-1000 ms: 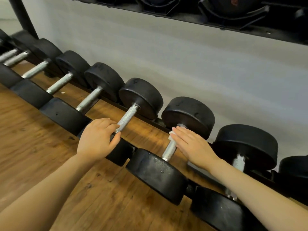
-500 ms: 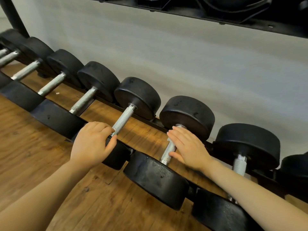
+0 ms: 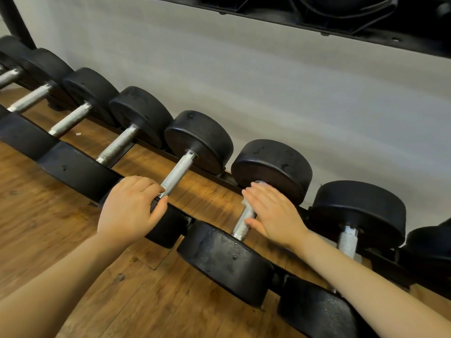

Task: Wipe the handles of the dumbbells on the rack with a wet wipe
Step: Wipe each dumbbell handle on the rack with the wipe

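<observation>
Several black dumbbells with knurled steel handles lie side by side on a low rack (image 3: 205, 189). My left hand (image 3: 131, 206) grips the near end of one dumbbell handle (image 3: 178, 172), fingers curled over it and thumb below. My right hand (image 3: 273, 213) lies with straight fingers across the handle of the dumbbell to its right (image 3: 241, 225). It presses a white wet wipe (image 3: 246, 203) onto that handle. Only the wipe's edges show at the fingertips and near the far weight head; the rest is hidden under the hand.
A grey wall stands close behind the far weight heads. A black upper shelf (image 3: 341, 18) overhangs at the top. Wooden floor (image 3: 48, 240) spreads in front and under the rack. More dumbbells continue to the left and right (image 3: 347, 242).
My right thumb has come down onto the handle beside the wipe. The left hand keeps its grip. My view has drifted slightly, so the row sits further left.
</observation>
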